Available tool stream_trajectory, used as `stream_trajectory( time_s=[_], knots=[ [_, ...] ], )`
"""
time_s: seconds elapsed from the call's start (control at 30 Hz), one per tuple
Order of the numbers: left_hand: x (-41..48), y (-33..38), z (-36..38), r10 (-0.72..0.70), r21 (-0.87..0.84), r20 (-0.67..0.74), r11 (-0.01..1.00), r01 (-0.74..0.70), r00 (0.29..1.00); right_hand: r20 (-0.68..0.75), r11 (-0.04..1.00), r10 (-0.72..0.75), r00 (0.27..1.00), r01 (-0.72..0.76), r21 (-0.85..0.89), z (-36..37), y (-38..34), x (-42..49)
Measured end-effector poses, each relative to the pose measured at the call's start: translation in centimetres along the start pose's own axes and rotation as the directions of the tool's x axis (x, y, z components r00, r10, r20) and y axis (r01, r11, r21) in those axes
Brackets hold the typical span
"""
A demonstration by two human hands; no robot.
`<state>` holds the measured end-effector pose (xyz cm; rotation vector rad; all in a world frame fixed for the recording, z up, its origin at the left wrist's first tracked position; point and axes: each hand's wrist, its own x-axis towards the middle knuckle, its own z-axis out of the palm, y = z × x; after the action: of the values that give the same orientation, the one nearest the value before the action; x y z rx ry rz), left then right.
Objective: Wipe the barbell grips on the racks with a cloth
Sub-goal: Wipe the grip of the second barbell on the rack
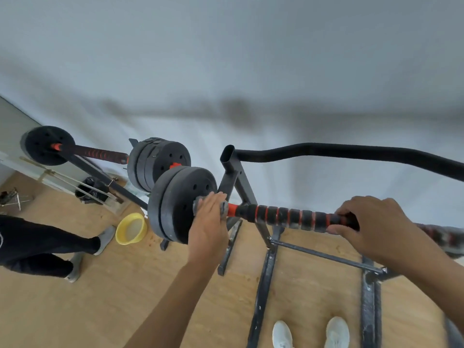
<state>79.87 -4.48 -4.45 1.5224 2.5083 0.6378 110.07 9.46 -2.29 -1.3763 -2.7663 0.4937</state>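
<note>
A barbell with a black-and-red ribbed grip (288, 216) lies across a black metal rack (236, 177) in front of me. Black weight plates (180, 204) sit on its left end. My left hand (209, 217) presses a grey cloth (223, 208) flat against the bar's red collar, right beside the plates. My right hand (371, 222) is wrapped around the grip farther right, thumb underneath. A second barbell (100, 153) with the same ribbed grip rests on a rack behind it at the left.
A curved black padded bar (351, 153) runs along the rack's top. A yellow bowl (131, 228) sits on the wooden floor below the plates. Another person's legs (50, 244) stand at the left. My white shoes (311, 332) are between the rack's floor rails.
</note>
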Motion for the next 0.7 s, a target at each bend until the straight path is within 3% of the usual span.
stream_trajectory(
  time_s=[0.2,0.27,0.37,0.53,0.7],
  knots=[
    [-1.4,5.1,2.9,0.055,-0.115,-0.01,0.992,-0.056,0.998,-0.053,0.999,-0.023,0.998,0.025,0.024,0.0,-0.5,-0.4],
    [-2.1,5.0,2.9,0.105,-0.156,-0.002,0.982,-0.104,0.994,-0.071,1.0,-0.028,0.997,0.027,-0.014,0.2,-0.6,-0.7],
    [-2.7,2.2,1.2,0.217,-0.089,0.004,0.972,-0.216,0.976,-0.157,0.998,-0.045,0.987,0.039,-0.04,0.9,-0.9,-1.4],
    [-2.5,-1.2,-0.2,0.065,0.002,-0.13,0.998,-0.066,0.989,-0.329,0.991,-0.118,0.937,0.091,-0.094,2.5,-1.8,-3.1],
    [-3.8,1.6,2.7,0.021,-0.042,-0.092,0.999,-0.025,0.996,-0.337,0.995,-0.101,0.936,0.092,-0.044,3.8,-2.9,-4.9]
  ],
)
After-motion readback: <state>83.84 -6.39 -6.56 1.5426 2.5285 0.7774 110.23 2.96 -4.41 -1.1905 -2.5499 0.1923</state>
